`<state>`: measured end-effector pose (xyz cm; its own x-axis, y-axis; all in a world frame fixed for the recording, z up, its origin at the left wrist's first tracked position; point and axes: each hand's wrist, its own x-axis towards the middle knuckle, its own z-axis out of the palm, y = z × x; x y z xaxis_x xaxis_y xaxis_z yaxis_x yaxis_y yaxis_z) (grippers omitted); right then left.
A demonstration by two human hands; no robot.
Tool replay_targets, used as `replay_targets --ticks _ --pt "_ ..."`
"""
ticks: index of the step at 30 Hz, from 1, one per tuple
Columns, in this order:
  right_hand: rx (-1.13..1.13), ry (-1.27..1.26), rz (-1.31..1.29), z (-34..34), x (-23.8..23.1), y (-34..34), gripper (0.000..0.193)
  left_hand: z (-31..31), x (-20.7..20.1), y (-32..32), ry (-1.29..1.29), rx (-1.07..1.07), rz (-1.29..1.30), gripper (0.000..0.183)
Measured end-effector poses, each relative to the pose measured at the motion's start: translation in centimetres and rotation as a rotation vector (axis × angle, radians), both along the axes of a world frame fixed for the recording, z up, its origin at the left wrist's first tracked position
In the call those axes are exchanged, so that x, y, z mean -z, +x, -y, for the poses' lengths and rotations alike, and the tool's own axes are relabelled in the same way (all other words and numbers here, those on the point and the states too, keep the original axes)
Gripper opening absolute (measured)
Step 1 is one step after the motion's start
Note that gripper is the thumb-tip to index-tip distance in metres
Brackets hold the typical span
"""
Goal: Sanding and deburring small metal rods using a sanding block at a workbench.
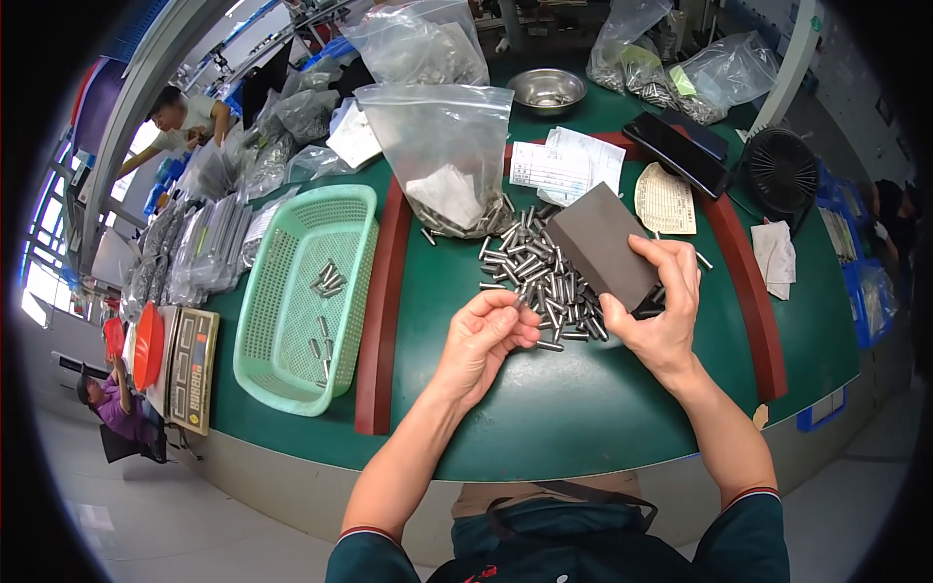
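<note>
Many small metal pins lie in a loose pile on the green table, just past the person's two hands. The pins point every which way, so the pile has no one long line. The pile sits ahead of the left hand and a bit to its right. From the right hand, most of it lies to the left. The left hand's fingertips are right at the near left edge of the pile, so that hand is nearer to the loose pins there.

The left thumb and first finger are pinched together, with what looks like one pin at their tips. The other fingers are curled in. The right hand is spread wide, with its thumb and fingers on a dark gray block. The block is tilted above the right part of the pile and hides some pins. Its long side slants from far left to near right.

To the left, past a red rail, is a light green basket with a few pins in it. Behind the pile stand a clear plastic bag, white papers and a shiny metal bowl. Farther right are a black phone and a small black fan.
</note>
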<state>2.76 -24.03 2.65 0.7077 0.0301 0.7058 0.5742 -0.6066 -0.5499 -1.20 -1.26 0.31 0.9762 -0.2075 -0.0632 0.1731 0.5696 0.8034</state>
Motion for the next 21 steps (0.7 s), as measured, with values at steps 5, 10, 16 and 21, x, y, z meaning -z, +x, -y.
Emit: replay_targets --ticks 5,10,16,21 --pt "-0.001 -0.068 -0.016 -0.26 0.21 -0.15 0.06 -0.23 0.08 0.11 -0.124 0.044 -0.106 0.018" --pt "-0.009 -0.071 -0.018 -0.21 0.38 -0.05 0.06 -0.38 0.03 0.2 -0.141 0.077 -0.13 0.02" --pt "-0.011 -0.073 -0.035 -0.32 0.44 -0.05 0.061 -0.46 -0.13 0.26 -0.168 0.108 -0.164 0.023" --pt "-0.006 -0.076 -0.027 -0.27 0.49 0.01 0.061 -0.23 -0.69 0.21 -0.146 0.08 -0.193 0.024"
